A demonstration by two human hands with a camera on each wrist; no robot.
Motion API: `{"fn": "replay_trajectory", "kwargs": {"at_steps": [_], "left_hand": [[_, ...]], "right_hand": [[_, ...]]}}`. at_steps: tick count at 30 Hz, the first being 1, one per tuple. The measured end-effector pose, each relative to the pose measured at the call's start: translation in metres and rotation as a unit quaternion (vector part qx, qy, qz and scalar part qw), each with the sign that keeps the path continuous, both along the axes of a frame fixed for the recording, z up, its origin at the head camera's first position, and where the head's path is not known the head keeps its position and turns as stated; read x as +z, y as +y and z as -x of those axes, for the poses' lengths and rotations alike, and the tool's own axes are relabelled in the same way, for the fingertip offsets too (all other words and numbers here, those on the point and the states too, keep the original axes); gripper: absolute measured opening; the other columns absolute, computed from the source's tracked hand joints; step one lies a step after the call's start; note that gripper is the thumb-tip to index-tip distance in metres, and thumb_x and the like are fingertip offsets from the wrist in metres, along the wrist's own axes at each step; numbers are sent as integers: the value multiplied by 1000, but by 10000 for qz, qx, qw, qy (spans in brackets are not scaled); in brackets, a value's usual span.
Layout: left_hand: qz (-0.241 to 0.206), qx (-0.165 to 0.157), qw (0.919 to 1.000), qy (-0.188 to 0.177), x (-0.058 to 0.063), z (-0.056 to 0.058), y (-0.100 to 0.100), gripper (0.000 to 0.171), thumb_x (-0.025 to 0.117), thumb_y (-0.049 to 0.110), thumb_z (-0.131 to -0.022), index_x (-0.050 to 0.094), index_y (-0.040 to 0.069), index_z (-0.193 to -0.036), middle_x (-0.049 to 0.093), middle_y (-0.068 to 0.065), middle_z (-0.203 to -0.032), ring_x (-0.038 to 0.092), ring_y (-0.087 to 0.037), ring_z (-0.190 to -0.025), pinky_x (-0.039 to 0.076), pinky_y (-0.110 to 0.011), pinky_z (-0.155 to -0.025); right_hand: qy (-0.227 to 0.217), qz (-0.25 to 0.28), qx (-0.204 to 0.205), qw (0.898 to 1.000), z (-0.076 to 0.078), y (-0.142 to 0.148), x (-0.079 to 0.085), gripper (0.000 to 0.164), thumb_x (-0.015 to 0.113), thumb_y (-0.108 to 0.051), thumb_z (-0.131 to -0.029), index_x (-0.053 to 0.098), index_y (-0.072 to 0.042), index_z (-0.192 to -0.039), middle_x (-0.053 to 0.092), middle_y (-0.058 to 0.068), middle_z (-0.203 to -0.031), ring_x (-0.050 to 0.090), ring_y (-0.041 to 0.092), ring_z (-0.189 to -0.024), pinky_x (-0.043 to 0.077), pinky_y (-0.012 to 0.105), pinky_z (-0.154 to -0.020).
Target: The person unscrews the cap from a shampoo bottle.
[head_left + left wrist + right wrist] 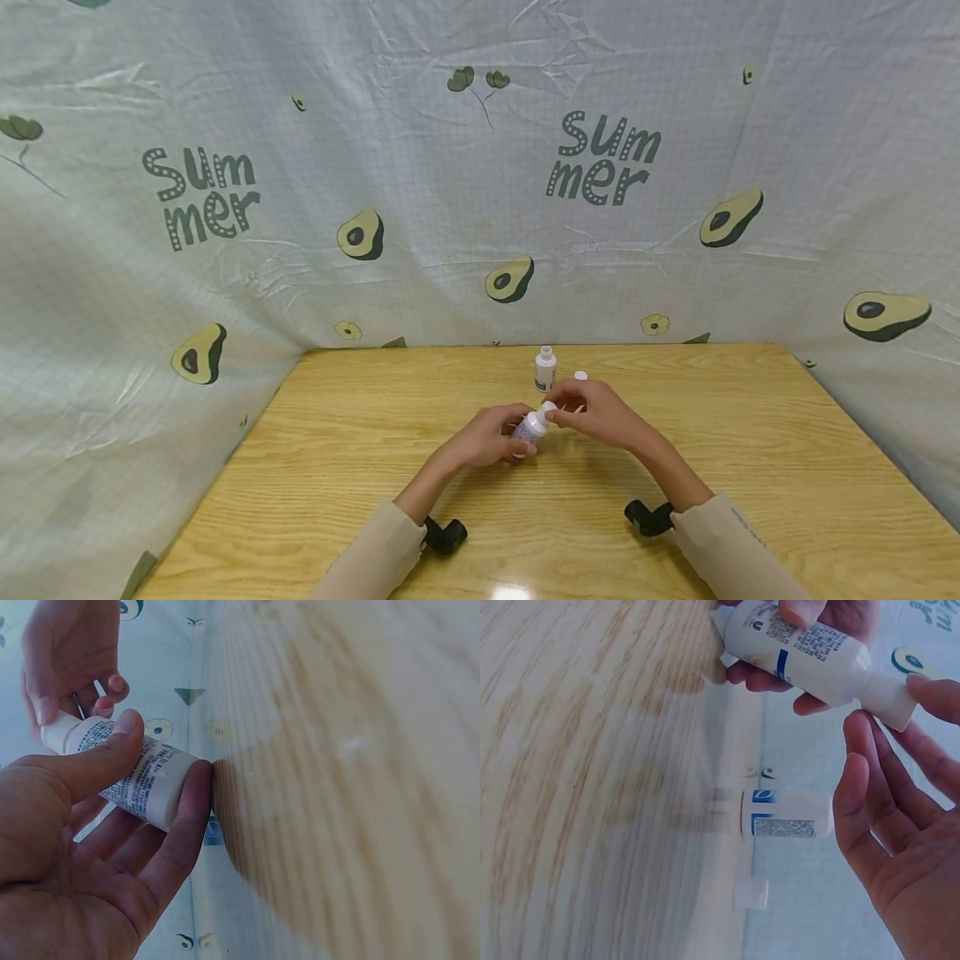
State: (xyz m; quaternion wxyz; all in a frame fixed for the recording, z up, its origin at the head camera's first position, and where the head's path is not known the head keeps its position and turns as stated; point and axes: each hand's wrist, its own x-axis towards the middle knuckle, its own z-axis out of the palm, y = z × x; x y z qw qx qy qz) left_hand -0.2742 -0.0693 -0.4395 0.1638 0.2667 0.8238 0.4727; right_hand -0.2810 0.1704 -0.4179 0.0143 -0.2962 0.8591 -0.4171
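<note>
My left hand (491,436) grips a small white bottle (529,428) round its printed body, tilted just above the wooden table. In the left wrist view, the thumb lies across the bottle's label (154,776) and a finger touches its base. My right hand (596,410) pinches the white cap (549,410) on the bottle's neck between thumb and fingers. The right wrist view shows that cap (887,700) sitting on the neck; whether it is tight I cannot tell. Behind the hands stands a second white bottle (545,371) with an uncovered neck.
A loose white cap (581,376) rests on the table (360,433) right of the standing bottle, partly behind my right hand. Along the table's back and sides hangs a pale curtain (420,183) printed with avocados. Black wrist cameras (446,536) sit at both sleeves.
</note>
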Motion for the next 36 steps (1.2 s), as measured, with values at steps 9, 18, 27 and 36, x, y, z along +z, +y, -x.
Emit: {"fn": "replay_trajectory", "kwargs": {"at_steps": [9,18,27,36], "left_hand": [[-23,42,10000,-23,0,1,2,38,72,8,-96,64,10,-133,68,-16,-123,71,-27,-108,66,-38,-74],[15,95,9999,-51,1,3,5,39,73,8,-96,63,10,-134,68,-15,-124,71,-27,-109,65,-37,-75],[-17,102,9999,-44,2,5,7,38,73,7,-96,64,10,-133,68,-16,-123,71,-27,-108,66,-38,-74],[5,115,9999,-2,2,6,9,37,73,7,-96,64,10,-132,69,-15,-121,72,-26,-107,65,-38,-74]], "right_hand": [[-78,-30,192,9998,1,2,5,30,71,-16,-97,70,-3,-124,72,9,-108,64,15,-85,56,24,-74],[-199,-79,-216,9995,5,4,4,26,68,-32,-100,72,-10,-113,71,2,-98,64,16,-84,54,28,-75],[-284,8,-111,9995,10,5,3,21,69,-29,-100,72,-11,-108,70,1,-92,64,17,-83,54,27,-73],[-102,-19,228,9997,14,10,4,20,69,-25,-100,72,-11,-114,70,3,-98,64,15,-81,54,25,-69]]}}
